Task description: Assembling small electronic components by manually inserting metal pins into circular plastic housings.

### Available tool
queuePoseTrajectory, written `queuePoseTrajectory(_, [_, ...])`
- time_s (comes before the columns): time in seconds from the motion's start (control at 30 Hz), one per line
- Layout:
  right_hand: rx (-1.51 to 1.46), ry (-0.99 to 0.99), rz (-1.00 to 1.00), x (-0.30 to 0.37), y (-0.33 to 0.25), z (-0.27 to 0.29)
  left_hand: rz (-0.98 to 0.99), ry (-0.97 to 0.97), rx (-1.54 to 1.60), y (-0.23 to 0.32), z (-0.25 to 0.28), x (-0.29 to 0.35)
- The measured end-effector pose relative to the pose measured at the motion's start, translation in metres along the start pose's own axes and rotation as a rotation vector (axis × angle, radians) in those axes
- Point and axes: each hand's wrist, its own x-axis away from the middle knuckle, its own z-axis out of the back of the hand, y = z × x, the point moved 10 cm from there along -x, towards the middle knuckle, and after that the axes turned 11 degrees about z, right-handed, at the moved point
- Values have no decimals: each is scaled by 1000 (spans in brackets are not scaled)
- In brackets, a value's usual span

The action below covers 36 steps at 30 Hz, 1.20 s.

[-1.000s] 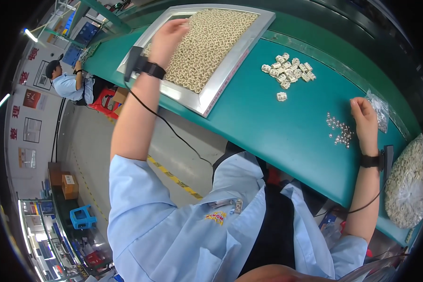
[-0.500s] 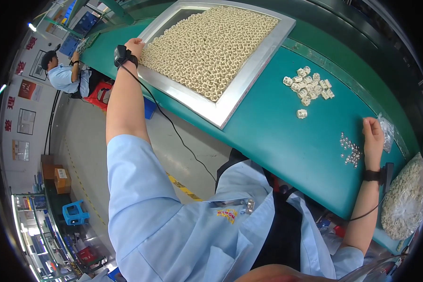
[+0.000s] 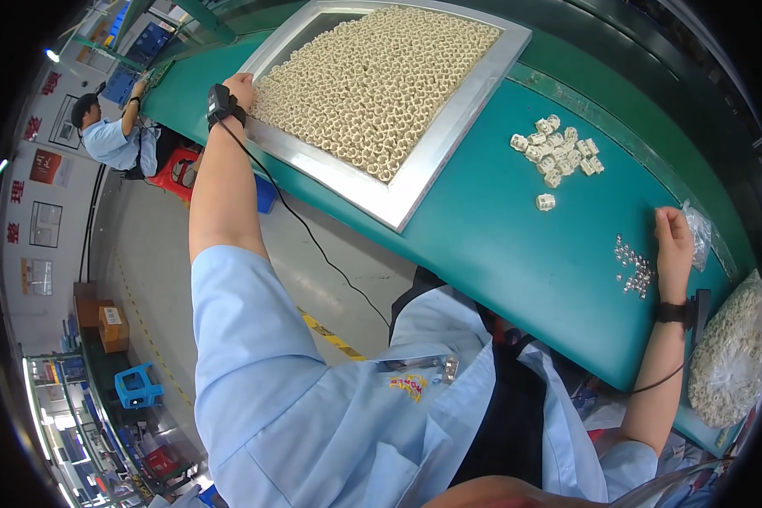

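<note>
Left hand (image 3: 240, 90) curled at edge of silver-framed tray (image 3: 391, 203), grip unclear. Right hand (image 3: 675, 250) beside shiny metal pieces (image 3: 640, 276), fingertips together, contents unclear.

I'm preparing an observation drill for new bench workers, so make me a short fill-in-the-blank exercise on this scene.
1. The right hand is beside the small shiny metal pieces, while the silver frame is nearest the person's ____.
2. Below the cluster of white parts, the number lying apart is ____.
3. The plastic stool is ____.
4. The bulging clear bag lies near the picture's ____ edge.

Missing words: left hand; one; blue; right.
</note>
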Motion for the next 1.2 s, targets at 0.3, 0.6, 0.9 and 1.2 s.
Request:
queuePoseTrajectory(0.3, [58,-5,71,1,-17,-2,-213,46,765,118,72,86])
queuePoseTrajectory(0.6, [-28,-33,63,-1,-12,-3,-1016,-323,514,345,114,354])
queuePoseTrajectory(0.9, [-43,-99,70,-1,-11,-6,-1065,-500,351,382,62,409])
queuePoseTrajectory(1.2, [51,-208,75,8,-24,-13,-896,-827,830,450,69,419])
